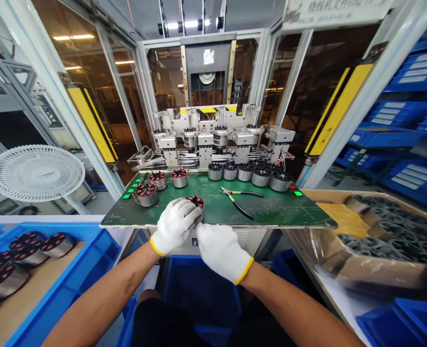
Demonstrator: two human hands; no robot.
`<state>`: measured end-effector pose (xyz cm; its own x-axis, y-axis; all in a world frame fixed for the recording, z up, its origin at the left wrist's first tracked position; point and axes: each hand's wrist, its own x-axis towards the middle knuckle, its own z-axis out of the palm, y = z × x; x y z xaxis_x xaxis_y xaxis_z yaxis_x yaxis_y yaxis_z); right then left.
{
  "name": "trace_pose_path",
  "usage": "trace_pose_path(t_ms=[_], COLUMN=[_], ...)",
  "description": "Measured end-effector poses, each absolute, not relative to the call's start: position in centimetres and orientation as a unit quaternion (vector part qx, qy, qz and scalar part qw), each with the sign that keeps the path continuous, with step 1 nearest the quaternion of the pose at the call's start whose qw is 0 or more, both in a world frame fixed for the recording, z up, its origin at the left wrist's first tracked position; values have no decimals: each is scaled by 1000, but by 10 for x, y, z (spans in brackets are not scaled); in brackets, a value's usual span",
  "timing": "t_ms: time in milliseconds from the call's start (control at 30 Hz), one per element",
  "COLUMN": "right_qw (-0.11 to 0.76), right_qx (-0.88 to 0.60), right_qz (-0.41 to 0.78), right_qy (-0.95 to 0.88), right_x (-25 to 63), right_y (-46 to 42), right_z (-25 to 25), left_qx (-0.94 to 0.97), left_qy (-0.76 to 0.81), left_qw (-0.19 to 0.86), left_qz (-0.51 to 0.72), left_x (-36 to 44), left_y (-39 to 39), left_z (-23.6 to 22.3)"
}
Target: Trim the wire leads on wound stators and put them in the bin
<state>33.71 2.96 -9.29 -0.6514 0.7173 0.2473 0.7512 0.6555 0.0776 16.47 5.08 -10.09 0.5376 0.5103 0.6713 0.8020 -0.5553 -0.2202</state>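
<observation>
My left hand [177,222], in a white glove with a yellow cuff, is wrapped round a copper-wound motor stator [199,202] at the front of the green worktop [289,214]. Loose copper wire curls away behind this stator. Against its near side, my right hand [222,249], gloved alike, is closed in a pinch; what its fingers hold is hidden. Just right of the stator lie cutting pliers [232,194] with black and yellow handles, jaws spread. Further left stand three more wound stators [147,196] with wire ends trailing.
Several bare stators [261,177] stand along the worktop's back right, before a winding machine [206,140]. A blue bin [101,250] of wound stators is at left, below a white fan [35,172]. An open carton [365,277] of grey stators sits at right.
</observation>
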Motion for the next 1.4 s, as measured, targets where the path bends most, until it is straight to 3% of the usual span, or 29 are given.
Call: trace_pose_path(t_ms=[200, 300, 433, 667, 800, 900, 1000, 1100, 1167, 1267, 1400], right_qw=[191, 115, 17, 55, 88, 147, 91, 13, 7, 48, 278], right_qx=[-378, -380, -388, -388, -416, -400, -390, -381, -366, -368, -496], right_qz=[-179, -220, -165, -78, -107, -164, -202, -173, -145, -83, -64], right_qy=[-888, -891, -907, -917, -899, -890, -894, -908, -919, -925, -820], right_x=[357, 366, 367, 340, 352, 365, 366, 359, 357, 366, 390], right_y=[60, 79, 79, 48, 33, 38, 58, 78, 86, 87, 51], right_z=[-44, -43, -66, -92, -68, -47, -45, -60, -71, -79, -84], left_qx=[-829, -819, -795, -751, -801, -817, -797, -786, -782, -779, -714], left_qy=[-392, -412, -454, -598, -521, -468, -465, -487, -510, -521, -591], left_qw=[240, 207, 140, -40, -46, 35, 103, 73, 45, 31, 31], left_qz=[-318, -341, -378, -276, -290, -335, -372, -375, -354, -347, -374], left_x=[163, 163, 165, 177, 170, 163, 163, 169, 173, 170, 156], left_y=[53, 55, 57, 55, 51, 52, 56, 60, 61, 58, 59], left_z=[-106, -110, -103, -47, -51, -77, -95, -94, -85, -75, -77])
